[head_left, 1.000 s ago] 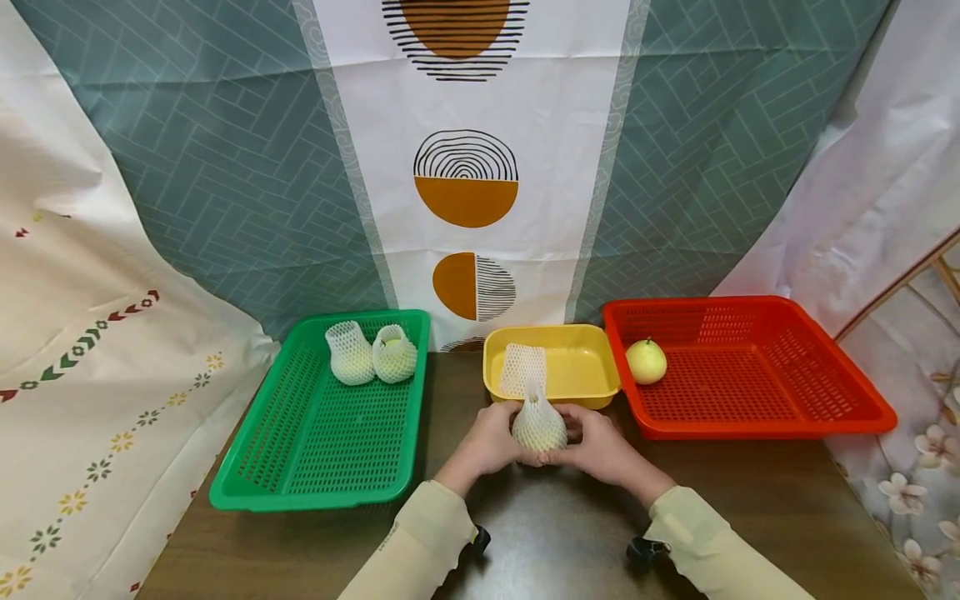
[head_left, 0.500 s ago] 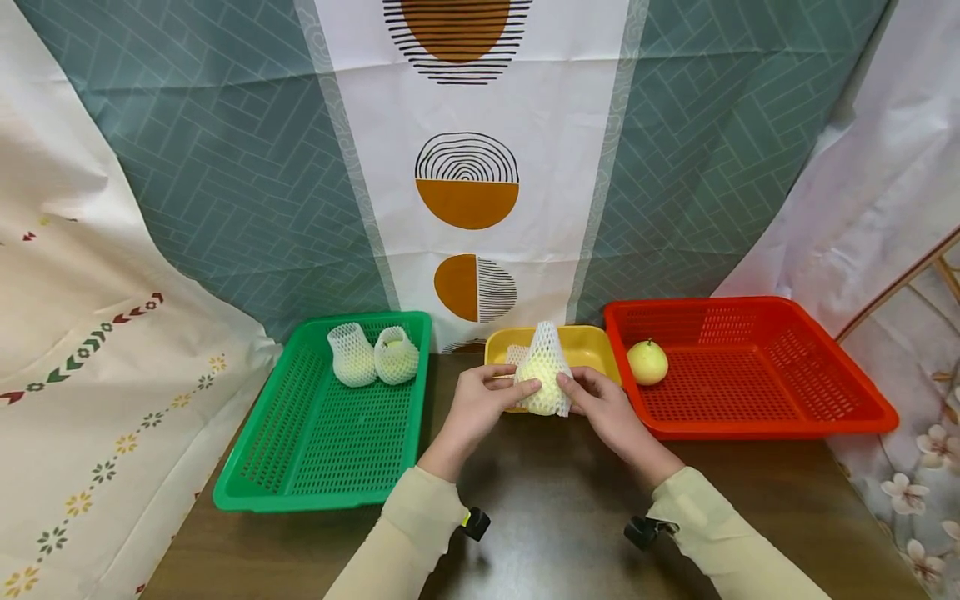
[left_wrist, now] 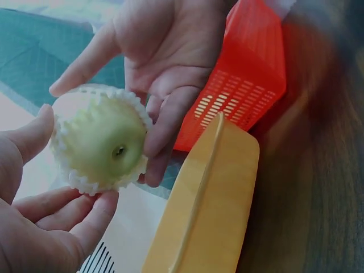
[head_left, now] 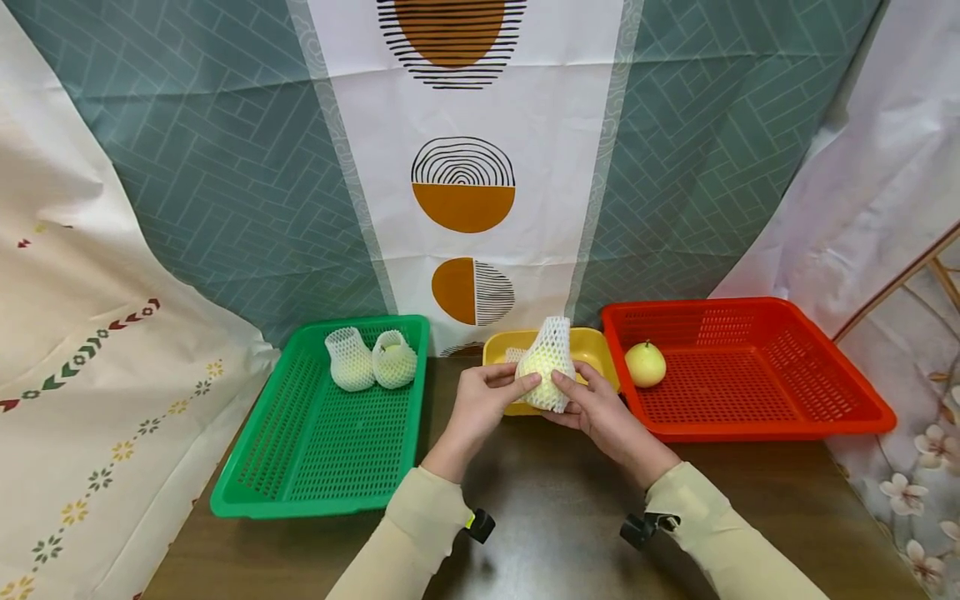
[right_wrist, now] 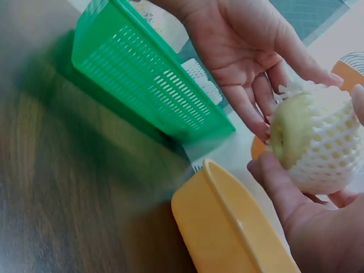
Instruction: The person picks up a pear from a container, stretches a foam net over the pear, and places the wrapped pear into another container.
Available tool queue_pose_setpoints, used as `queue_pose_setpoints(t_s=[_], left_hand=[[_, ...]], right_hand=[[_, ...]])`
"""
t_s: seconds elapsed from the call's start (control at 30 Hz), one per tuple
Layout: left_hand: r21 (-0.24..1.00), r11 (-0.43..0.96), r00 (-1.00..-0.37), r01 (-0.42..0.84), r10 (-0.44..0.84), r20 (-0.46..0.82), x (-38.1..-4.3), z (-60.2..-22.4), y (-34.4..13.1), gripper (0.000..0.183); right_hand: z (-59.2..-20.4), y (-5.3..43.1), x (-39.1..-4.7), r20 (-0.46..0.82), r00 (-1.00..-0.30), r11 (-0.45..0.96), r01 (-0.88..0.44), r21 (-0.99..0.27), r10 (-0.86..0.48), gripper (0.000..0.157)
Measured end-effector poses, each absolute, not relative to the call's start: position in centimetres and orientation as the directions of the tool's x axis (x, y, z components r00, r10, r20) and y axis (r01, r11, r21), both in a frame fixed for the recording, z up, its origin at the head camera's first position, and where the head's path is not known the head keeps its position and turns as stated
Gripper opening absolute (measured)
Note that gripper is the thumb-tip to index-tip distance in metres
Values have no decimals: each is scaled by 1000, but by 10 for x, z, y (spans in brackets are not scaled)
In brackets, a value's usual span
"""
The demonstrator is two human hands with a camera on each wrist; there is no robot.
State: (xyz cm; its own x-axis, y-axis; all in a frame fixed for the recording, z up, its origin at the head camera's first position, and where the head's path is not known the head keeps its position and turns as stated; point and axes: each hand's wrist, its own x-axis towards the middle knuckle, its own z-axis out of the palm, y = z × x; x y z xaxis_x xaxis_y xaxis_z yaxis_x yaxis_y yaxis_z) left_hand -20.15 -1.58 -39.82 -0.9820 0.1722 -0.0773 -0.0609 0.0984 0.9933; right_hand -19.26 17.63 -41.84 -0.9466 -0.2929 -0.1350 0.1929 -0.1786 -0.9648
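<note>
A pale yellow-green pear in a white foam net sleeve is held up between both hands, over the front of the yellow tray. My left hand grips its left side, thumb on the front. On the other side my right hand holds it, thumb pressed on the net. The sleeve's narrow end points up. In the left wrist view the pear's bottom, with a dark dimple, is bare inside the net's frilly edge. A second foam net sleeve lies in the yellow tray, partly hidden behind the pear.
At left stands a green basket with two net-wrapped pears at its back. A red basket on the right holds one bare pear. A patterned cloth hangs behind the brown table.
Both hands have lifted the wrapped pear from near the table up to in front of the yellow tray. Their thumbs have come round to its front. The baskets have stayed in place.
</note>
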Motion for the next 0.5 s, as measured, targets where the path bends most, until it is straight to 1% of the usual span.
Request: queue_pose_setpoints(t_s=[0.13,0.33,0.5], left_hand=[[996,89,-982,-31,181,-46,-203,-404,-13,56],[999,23,-970,-41,239,-45,-203,-406,-14,59],[998,12,-953,-54,299,-55,-196,-394,-18,57]], right_hand=[[-419,176,-193,-141,-946,-221,210,-952,-292,66],[-420,178,-193,-172,-948,-254,242,-936,-267,65],[-420,178,-194,-194,-952,-267,256,-929,-238,67]])
